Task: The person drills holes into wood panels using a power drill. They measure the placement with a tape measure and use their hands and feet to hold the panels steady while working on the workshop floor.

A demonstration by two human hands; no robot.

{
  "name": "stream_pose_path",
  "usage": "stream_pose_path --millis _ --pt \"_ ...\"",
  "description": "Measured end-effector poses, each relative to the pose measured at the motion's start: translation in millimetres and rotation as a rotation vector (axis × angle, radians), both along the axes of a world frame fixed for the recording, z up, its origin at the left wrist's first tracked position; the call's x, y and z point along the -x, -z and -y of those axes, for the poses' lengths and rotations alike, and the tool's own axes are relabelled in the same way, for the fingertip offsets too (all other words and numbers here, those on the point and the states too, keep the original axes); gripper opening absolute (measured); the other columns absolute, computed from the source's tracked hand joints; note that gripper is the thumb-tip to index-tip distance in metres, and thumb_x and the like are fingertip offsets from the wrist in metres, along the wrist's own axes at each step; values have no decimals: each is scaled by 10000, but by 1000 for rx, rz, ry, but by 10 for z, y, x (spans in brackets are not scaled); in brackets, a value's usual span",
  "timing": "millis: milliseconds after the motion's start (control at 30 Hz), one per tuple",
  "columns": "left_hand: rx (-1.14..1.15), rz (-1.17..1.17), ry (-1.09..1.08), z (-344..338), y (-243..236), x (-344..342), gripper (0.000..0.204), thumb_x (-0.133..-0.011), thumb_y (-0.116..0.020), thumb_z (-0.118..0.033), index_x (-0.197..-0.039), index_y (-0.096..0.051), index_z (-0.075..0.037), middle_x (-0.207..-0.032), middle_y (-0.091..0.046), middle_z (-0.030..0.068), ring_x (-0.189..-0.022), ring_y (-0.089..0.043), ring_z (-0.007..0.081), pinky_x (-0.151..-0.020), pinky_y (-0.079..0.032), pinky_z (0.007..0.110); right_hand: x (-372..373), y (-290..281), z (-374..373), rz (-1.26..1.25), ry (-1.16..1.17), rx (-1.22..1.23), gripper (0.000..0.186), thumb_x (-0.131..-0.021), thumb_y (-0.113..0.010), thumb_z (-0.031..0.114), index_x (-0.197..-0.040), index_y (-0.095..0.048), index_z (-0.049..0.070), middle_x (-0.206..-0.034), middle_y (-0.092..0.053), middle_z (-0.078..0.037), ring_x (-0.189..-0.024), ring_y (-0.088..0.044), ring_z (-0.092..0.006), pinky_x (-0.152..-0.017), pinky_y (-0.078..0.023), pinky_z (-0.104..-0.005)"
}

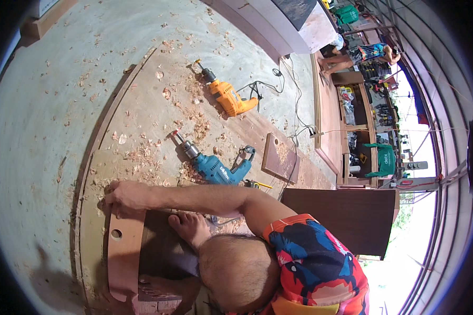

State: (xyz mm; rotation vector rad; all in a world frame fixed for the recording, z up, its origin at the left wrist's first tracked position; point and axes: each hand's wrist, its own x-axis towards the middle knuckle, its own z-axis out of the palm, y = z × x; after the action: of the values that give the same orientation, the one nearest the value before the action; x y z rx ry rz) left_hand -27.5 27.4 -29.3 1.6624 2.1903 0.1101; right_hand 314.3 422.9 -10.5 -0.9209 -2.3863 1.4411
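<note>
Neither of my hands shows in the head view. Close by at the lower right, a person [320, 278] in a colourful patterned shirt bends low, bare feet on the boards. That person's bare arm stretches left, and the hand [127, 197] rests at the end of a light wooden board [125, 257] with a round hole in it. Dark brown wood [165, 241] lies beside that board. Above the arm, a teal drill [218, 169] lies on its side among shavings. Farther up lies a yellow-orange drill [231, 98], also on its side, with a bit fitted.
Wood shavings cover the large wooden sheet [152, 100] and dot the grey floor [42, 157]. Black cords [297, 105] run past a wooden block [281, 158]. A dark brown panel [347, 215] stands at right. Farther off are shelves [362, 126] and another person [373, 53].
</note>
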Motion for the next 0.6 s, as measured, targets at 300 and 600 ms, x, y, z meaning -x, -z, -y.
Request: stream_pose_path --millis 300,600 --pt "191 129 -117 -359 -488 -185 1080 -671 -982 -617 -1502 -580 -57 -1386 -667 213 -1338 -586 487 -1112 -483 610 11 -90 -58 93 -28 74 377 -808 -824 212 -1183 -794 206 -1053 -779 -59 -1147 -685 -341 -964 -594 -475" --pt "232 -74 -120 -506 -821 -461 1103 -708 -912 -726 -1516 -566 -60 -1477 -625 229 -1389 -561 504 -1131 -487 621 -53 15 -106 -33 -31 184 300 -833 -763 168 -1131 -781 136 -970 -781 -91 -999 -715 -358 -891 -605 -478"
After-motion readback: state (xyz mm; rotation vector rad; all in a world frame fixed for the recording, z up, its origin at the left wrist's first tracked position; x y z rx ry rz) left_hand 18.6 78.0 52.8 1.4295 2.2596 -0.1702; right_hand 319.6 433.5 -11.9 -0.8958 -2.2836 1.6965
